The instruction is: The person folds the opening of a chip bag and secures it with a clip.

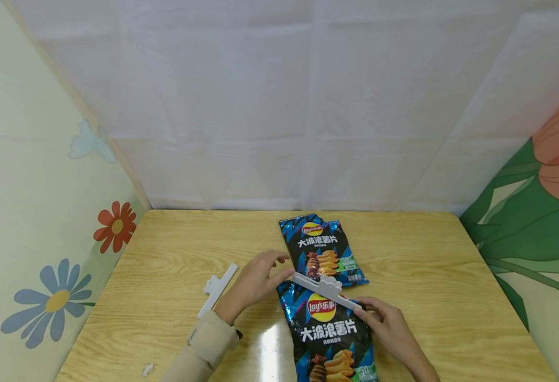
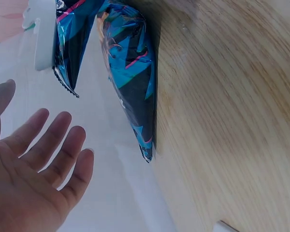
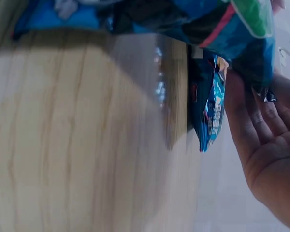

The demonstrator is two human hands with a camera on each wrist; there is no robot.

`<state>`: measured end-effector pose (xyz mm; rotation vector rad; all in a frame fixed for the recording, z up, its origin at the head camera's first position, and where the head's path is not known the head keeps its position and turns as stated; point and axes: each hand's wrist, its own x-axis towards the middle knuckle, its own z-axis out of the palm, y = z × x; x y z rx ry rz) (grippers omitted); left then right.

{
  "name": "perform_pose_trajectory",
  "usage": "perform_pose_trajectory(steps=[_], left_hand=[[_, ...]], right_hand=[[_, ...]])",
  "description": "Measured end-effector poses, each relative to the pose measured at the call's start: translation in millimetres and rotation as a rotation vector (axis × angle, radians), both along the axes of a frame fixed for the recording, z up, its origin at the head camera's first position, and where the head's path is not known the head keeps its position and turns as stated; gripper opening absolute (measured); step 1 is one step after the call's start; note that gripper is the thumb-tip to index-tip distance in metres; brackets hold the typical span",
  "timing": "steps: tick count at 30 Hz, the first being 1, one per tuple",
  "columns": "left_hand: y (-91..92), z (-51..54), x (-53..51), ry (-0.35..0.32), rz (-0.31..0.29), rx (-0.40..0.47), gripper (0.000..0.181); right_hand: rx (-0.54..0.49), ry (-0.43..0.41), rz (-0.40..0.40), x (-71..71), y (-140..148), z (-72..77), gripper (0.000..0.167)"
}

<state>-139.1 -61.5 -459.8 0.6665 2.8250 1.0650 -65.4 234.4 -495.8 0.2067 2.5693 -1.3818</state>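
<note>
A blue and black bag of chips (image 1: 329, 334) stands raised at the near middle of the table, a long pale sealing clip (image 1: 324, 288) lying across its top edge. My right hand (image 1: 389, 326) pinches the bag's right corner beside the clip's end; in the right wrist view the thumb and fingers (image 3: 242, 111) lie on either side of that corner. My left hand (image 1: 262, 276), fingers loosely bent, hovers by the clip's left end. A gap separates its fingers (image 2: 55, 128) from bag and clip in the left wrist view.
A second, similar bag of chips (image 1: 322, 249) lies behind the first on the wooden table (image 1: 418, 254). To the left of my left hand is another pale clip (image 1: 217, 291). A small white scrap (image 1: 148, 369) sits near the front left. White cloth (image 1: 284, 106) hangs behind the table.
</note>
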Motion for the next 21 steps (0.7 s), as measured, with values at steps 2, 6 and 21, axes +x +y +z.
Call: perform_pose_trajectory(steps=[2,6,21], left_hand=[[0.8,0.2,-1.3,-0.008,0.015,0.003,0.045],[2.1,-0.2,-3.2,-0.031,0.038,0.009,0.045],[7.0,-15.5,-16.1,-0.095,0.06,0.011,0.055]], right_hand=[[0.016,0.001,-0.002,-1.1,4,-0.3,0.029],[0.044,0.026,-0.01,-1.7,11,-1.2,0.03],[0.141,0.034,-0.06,-6.3,37,-0.8,0.041]])
